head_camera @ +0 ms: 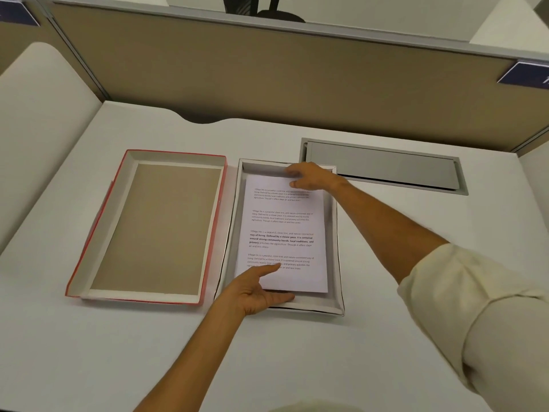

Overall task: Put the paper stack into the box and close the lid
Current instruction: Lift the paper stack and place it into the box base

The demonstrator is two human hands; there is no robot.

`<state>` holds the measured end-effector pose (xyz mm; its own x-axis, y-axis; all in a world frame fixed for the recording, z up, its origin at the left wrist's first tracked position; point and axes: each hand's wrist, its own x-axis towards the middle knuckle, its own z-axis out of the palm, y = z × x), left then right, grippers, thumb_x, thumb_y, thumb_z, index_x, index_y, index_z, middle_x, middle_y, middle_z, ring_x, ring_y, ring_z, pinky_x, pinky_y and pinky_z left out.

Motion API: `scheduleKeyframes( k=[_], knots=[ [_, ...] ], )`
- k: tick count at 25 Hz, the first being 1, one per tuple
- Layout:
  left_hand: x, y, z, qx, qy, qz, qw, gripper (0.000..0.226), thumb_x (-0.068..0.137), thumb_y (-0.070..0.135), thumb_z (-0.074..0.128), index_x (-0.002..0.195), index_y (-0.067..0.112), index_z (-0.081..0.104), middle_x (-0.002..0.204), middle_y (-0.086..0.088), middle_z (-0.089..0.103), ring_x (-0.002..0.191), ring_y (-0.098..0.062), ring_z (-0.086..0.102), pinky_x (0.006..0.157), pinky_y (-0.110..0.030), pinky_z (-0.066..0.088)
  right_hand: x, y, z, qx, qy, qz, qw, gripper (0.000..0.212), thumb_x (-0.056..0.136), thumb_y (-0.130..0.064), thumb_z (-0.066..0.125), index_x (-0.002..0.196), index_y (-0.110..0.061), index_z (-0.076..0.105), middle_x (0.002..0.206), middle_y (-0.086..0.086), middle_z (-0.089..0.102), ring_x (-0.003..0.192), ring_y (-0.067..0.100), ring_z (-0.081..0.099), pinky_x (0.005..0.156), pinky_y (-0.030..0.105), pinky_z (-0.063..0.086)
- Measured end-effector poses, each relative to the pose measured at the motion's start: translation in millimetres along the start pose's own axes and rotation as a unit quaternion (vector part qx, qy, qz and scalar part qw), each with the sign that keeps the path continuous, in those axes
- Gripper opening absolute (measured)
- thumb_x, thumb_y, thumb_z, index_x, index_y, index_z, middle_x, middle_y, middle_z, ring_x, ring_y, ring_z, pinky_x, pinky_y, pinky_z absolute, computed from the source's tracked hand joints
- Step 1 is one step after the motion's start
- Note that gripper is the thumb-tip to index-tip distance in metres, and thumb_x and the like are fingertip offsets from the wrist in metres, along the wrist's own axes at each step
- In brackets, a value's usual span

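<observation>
The white paper stack (283,227), printed with text, lies inside the shallow grey-white box (337,248) at the middle of the desk. My left hand (257,289) grips the stack's near left corner, thumb under and fingers on top. My right hand (309,175) holds the stack's far right corner against the box's far wall. The near edge of the stack looks slightly raised off the box floor. The lid (156,230), red outside with a brown inside, lies upside down to the left of the box.
A grey cable-port cover (383,168) is set into the white desk behind and right of the box. A tan partition wall (267,72) runs along the back. A curved white panel (38,114) borders the left.
</observation>
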<state>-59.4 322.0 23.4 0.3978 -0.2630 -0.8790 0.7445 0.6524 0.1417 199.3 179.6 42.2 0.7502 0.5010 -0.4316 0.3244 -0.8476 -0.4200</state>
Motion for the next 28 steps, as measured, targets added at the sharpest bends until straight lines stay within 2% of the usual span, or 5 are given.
scheduleKeyframes(
  k=[4, 10, 17, 24, 28],
  knots=[
    [5.8, -1.1, -0.8, -0.016, -0.001, 0.002, 1.0, 0.045, 0.08, -0.005, 0.073, 0.116, 0.017, 0.059, 0.128, -0.024, 0.057, 0.119, -0.052, 0.055, 0.097, -0.067, 0.047, 8.5, 1.6, 7.7, 0.011, 0.006, -0.026, 1.0, 0.03, 0.094, -0.014, 0.056, 0.12, -0.002, 0.06, 0.123, 0.017, 0.063, 0.114, 0.033, 0.057, 0.101, 0.045, 0.046],
    [11.3, -0.4, -4.0, -0.029, -0.008, -0.004, 1.0, 0.046, 0.078, -0.008, 0.073, 0.116, 0.014, 0.059, 0.125, -0.026, 0.058, 0.115, -0.054, 0.057, 0.09, -0.07, 0.049, 11.2, 7.4, 16.3, 0.058, 0.039, -0.03, 0.997, 0.034, 0.094, -0.012, 0.056, 0.127, -0.006, 0.06, 0.129, 0.014, 0.062, 0.117, 0.03, 0.057, 0.1, 0.035, 0.043],
    [13.9, -0.6, -8.5, -0.047, -0.015, -0.016, 0.999, 0.054, 0.075, -0.011, 0.074, 0.12, 0.013, 0.058, 0.129, -0.028, 0.056, 0.115, -0.056, 0.056, 0.092, -0.069, 0.049, 14.5, 6.2, 18.5, 0.06, 0.036, -0.014, 0.997, 0.036, 0.094, -0.01, 0.055, 0.13, -0.007, 0.059, 0.132, 0.012, 0.062, 0.12, 0.028, 0.057, 0.099, 0.029, 0.04],
    [5.1, -0.5, -9.6, -0.036, -0.038, -0.013, 0.999, 0.058, 0.077, -0.008, 0.074, 0.129, 0.012, 0.056, 0.127, -0.028, 0.062, 0.115, -0.054, 0.06, 0.094, -0.068, 0.048, 9.4, 5.2, 14.5, 0.036, 0.02, -0.028, 0.999, 0.039, 0.094, -0.008, 0.055, 0.133, -0.006, 0.056, 0.135, 0.012, 0.059, 0.123, 0.028, 0.054, 0.104, 0.034, 0.041],
    [-8.1, 3.5, -13.2, 0.02, -0.066, -0.019, 0.997, 0.055, 0.08, -0.002, 0.074, 0.13, 0.011, 0.055, 0.129, -0.032, 0.06, 0.115, -0.054, 0.06, 0.097, -0.063, 0.048, 3.6, 7.2, 9.2, 0.031, 0.023, -0.021, 0.999, 0.045, 0.095, -0.008, 0.055, 0.14, -0.009, 0.049, 0.144, 0.01, 0.051, 0.133, 0.028, 0.047, 0.112, 0.036, 0.034]
  ],
)
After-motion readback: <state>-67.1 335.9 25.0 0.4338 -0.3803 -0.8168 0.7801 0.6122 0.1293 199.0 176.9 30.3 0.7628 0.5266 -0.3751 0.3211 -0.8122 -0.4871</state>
